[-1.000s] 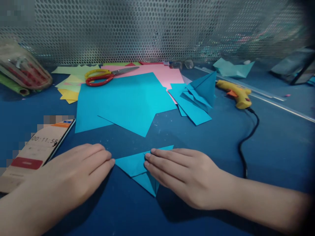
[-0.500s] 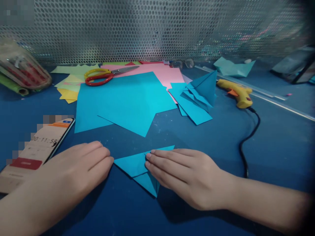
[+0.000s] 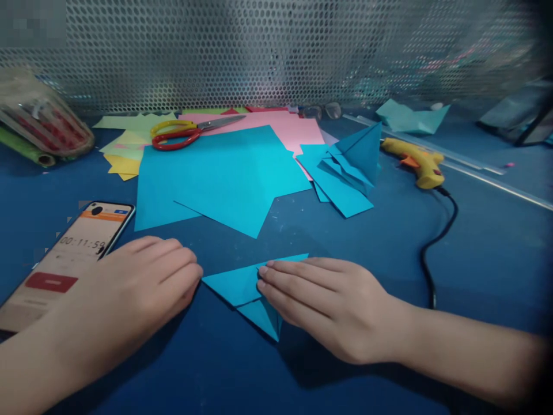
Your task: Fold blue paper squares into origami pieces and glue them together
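Note:
A folded blue paper [image 3: 235,283] lies on the table at the lower middle, with a flap pointing toward me. My right hand [image 3: 328,305] rests flat over its right part, fingers stretched out side by side and hiding some of the folds. My left hand [image 3: 159,282] is curled at the paper's left corner, its fingertips turned down and out of sight, so any grip there is hidden. Beyond the hands lie large blue sheets [image 3: 216,173]. A folded blue piece [image 3: 358,155] stands to their right on smaller blue papers.
A phone [image 3: 52,282] showing a timer lies left. Scissors [image 3: 177,138] rest on the sheets. A yellow glue gun [image 3: 419,164] with a black cord is at the right, near a pale folded paper [image 3: 410,119]. A jar [image 3: 52,118] stands back left.
The whole view has shifted slightly. My left hand has moved a little and uncovers more of the phone. My right hand still lies on the folded paper.

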`<action>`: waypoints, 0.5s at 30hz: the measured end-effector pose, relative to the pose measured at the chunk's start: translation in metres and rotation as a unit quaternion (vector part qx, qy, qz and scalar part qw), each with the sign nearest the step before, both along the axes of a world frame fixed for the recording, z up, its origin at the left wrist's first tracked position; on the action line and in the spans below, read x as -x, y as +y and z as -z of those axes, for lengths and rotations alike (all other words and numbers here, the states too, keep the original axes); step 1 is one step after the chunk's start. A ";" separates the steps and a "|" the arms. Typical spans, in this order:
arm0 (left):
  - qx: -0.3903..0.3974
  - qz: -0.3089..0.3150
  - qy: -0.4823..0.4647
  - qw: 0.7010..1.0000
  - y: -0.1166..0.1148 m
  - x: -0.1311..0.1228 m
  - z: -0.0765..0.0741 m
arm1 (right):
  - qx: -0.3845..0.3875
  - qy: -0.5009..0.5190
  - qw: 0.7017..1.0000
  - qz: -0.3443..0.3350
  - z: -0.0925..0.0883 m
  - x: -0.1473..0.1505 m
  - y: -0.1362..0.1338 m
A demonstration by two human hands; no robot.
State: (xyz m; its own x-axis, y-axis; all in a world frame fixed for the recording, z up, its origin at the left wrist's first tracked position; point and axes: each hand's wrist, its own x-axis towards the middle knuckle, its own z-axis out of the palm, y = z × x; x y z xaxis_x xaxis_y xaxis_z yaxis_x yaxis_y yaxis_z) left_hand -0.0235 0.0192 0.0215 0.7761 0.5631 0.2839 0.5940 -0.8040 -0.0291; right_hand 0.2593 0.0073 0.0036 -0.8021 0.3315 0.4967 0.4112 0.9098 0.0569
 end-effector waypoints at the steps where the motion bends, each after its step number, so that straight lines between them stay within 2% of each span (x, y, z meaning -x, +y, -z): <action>1: 0.014 -0.013 -0.009 1.000 0.000 -0.001 0.000 | -0.001 0.003 1.000 0.008 0.001 0.000 0.000; 6: 0.070 -0.057 -0.055 0.994 -0.005 0.000 0.001 | 0.002 0.024 0.999 0.021 0.003 0.000 0.001; 10: 0.117 -0.027 -0.069 0.990 -0.004 0.002 0.000 | 0.014 0.054 0.998 0.017 0.001 0.003 0.004; 13: 0.116 -0.006 -0.087 0.989 -0.004 -0.001 0.000 | 0.053 0.098 0.993 0.034 -0.002 0.004 0.007; 15: 0.112 -0.019 -0.106 0.988 -0.010 -0.006 -0.001 | 0.081 0.115 0.989 0.046 -0.002 0.006 0.009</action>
